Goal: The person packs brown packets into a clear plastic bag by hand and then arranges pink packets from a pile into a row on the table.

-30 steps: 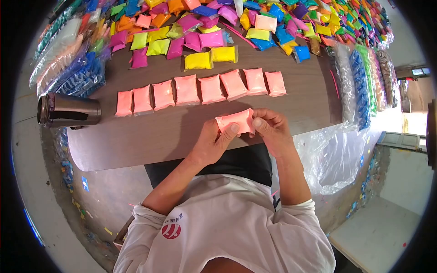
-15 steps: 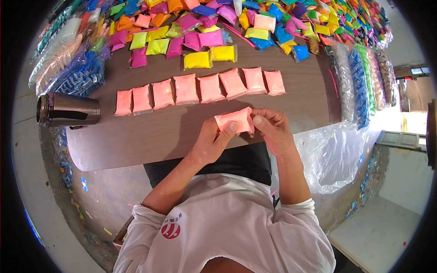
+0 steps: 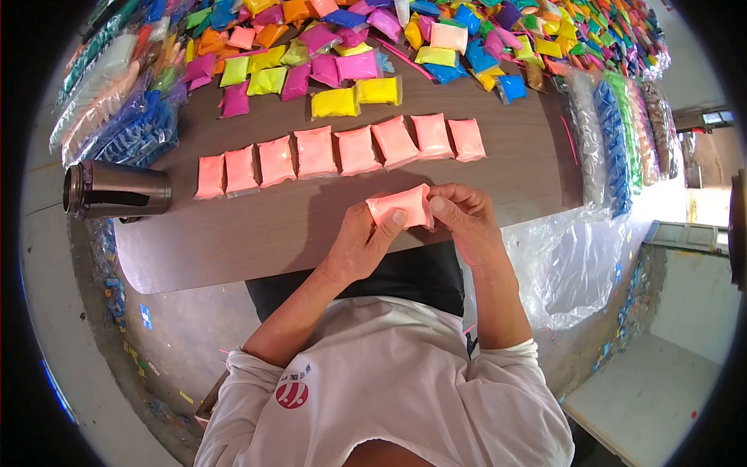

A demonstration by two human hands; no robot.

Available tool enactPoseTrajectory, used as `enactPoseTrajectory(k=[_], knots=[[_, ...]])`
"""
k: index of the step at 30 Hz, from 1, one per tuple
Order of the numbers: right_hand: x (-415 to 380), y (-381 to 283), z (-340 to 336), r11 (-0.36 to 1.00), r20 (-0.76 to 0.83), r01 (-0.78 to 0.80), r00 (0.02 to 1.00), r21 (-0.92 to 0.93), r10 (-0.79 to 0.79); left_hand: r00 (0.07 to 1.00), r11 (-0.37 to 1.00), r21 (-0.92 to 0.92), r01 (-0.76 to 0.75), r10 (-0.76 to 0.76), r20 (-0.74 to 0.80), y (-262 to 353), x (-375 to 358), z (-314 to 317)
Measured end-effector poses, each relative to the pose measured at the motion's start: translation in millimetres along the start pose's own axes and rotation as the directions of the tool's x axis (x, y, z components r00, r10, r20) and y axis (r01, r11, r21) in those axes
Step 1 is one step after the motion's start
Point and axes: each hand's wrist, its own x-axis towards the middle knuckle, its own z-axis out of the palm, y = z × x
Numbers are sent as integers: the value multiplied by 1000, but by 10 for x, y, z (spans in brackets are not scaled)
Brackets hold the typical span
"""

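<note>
A small salmon-pink packet in clear film is held over the near edge of the table. My left hand grips it from the left, thumb pressed on its front. At the packet's right end, my right hand pinches the film between thumb and fingers; the rest of those fingers curl behind. Beyond my hands lies a row of several similar pink packets, side by side on the brown table. What fills the packets is a smooth, soft-looking mass.
Two yellow packets lie behind the row, before a large heap of coloured packets. A metal flask lies on its side at the left edge. Long filled bags lie at right, others at left. Clear plastic sheeting hangs at right.
Almost nothing differs. The view has shifted very slightly, and both hands keep the same hold on the pink packet.
</note>
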Motion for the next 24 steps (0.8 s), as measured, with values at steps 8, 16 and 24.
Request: enactPoseTrajectory(k=[8,16,24], knots=[[6,4,0,1000,5,-4,1000,4,4,1000,1000,24,8,-7,-4,-1,-5,-2],[-18,-35,25,970,-28,124,991,-209,-132,1000,998,59,23,-23,7,-101,-11,-8],[-78,5,10,794,42,345,926,-500,-375,1000,999,30,15,-14,-10,-7,4,20]])
